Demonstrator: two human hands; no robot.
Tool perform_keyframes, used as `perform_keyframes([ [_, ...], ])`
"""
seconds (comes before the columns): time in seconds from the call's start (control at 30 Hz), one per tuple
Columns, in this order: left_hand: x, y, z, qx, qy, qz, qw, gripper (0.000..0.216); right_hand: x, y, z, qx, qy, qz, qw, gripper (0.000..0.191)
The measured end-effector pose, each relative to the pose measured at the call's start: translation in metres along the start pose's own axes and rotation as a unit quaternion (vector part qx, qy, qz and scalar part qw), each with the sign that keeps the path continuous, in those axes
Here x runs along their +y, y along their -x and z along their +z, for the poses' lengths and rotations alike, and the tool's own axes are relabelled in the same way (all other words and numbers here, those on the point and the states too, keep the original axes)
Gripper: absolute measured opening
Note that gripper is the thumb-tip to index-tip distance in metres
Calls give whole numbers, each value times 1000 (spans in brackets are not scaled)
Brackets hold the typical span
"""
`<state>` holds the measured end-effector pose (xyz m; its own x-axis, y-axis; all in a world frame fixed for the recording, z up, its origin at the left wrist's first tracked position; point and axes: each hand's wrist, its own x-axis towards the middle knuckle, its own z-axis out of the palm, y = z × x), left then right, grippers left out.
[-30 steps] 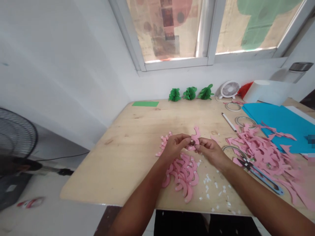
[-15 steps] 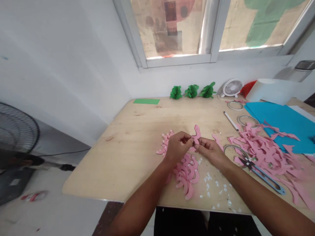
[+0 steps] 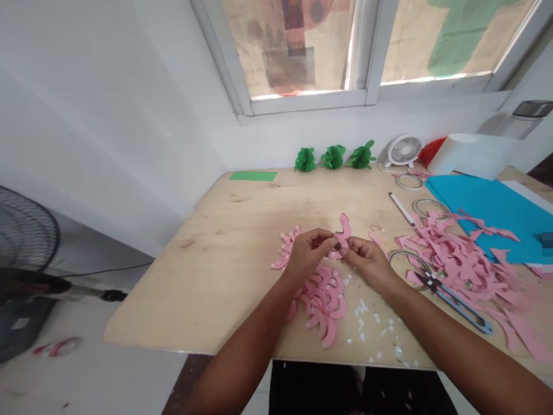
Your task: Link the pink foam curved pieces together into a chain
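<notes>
My left hand (image 3: 306, 253) and my right hand (image 3: 366, 259) meet above the middle of the wooden table (image 3: 224, 253). Both pinch one curved pink paper piece (image 3: 343, 231), whose upper end sticks up between the fingertips. Below the hands lies a heap of similar pink curved cut-outs (image 3: 322, 302). Small white paper bits (image 3: 371, 328) are scattered on the table to the right of the heap.
Scissors (image 3: 449, 294) lie among pink offcuts (image 3: 462, 262) at the right, by a blue sheet (image 3: 488, 213). A white pen (image 3: 401, 208), wire rings, a small fan (image 3: 404, 151), three green paper balls (image 3: 332, 157) and a green card (image 3: 253, 176) sit farther back. A floor fan (image 3: 23, 242) stands left.
My hands stay together on the pink piece, with only small finger movements. The view has shifted slightly.
</notes>
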<state>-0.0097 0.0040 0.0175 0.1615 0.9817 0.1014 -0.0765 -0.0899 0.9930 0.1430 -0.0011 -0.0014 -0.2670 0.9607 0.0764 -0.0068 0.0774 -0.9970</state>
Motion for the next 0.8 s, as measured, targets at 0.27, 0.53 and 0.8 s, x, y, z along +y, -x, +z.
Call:
perform_keyframes([
  [0.27,-1,-2,-7,-24,-3,-14,1000,23,-5,1,-3,57,24,10,998,32],
  [0.53,-2,-2,-3,-5,3,-23,1000,15,-5,2,-2,81,71,-25,994,30],
  [0.8,0,-2,-3,3,25,-17,1000,13,-8,3,-2,60,17,-5,998,25],
])
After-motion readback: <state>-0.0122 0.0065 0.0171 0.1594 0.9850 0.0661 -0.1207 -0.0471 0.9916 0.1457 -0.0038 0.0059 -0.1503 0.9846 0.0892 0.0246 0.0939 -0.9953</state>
